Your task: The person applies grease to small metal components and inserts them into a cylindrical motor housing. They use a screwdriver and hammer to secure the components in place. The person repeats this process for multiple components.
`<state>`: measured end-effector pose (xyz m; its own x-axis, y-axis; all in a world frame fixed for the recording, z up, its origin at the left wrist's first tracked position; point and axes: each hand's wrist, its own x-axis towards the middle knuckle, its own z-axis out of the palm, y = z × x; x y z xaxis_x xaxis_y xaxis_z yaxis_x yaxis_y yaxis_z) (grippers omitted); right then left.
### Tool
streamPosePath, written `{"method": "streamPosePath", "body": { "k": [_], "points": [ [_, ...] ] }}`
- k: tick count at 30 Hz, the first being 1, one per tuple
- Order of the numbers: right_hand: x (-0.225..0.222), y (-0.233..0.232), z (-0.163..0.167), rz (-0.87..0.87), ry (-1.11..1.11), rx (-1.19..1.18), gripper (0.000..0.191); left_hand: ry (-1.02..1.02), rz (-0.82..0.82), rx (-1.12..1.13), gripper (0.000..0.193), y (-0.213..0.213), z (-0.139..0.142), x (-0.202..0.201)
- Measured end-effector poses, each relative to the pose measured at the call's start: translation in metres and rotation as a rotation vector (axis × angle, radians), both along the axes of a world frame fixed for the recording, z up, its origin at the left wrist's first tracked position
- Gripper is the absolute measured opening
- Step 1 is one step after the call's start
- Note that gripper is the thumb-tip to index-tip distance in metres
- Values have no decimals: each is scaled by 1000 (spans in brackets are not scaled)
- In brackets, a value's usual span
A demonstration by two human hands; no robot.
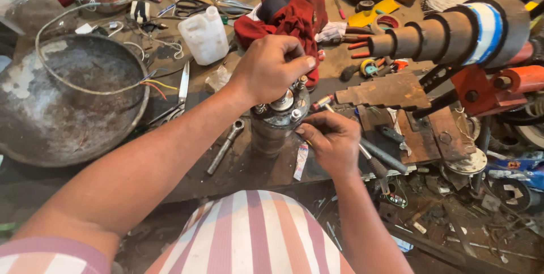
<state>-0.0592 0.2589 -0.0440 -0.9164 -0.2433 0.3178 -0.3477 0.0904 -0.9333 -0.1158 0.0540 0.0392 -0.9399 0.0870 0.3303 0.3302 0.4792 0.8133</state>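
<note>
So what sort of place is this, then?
Probably a small motor repair workshop: a cluttered workbench strewn with a spanner and scissors, and both hands on an upright cylindrical motor.

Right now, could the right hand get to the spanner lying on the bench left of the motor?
Probably not easily. The right hand sits on the near right side of the motor, and the spanner lies on the far side of it, under the left forearm. The left hand, resting on the motor's top, looks closer.
</note>
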Motion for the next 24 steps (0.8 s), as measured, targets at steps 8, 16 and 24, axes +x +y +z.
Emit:
{"method": "streamPosePath", "body": {
  "k": [8,16,24],
  "points": [
    [-25,5,-72,113,-411,-389,21,-319,49,945,51,-24,-26,-19],
    [-17,7,-73,213,-442,-431,24,-708,176,1508,63,-72,-74,22],
    [10,38,-88,-86,-602,-109,25,-827,491,1077,12,-125,-198,54]
  ]
}}
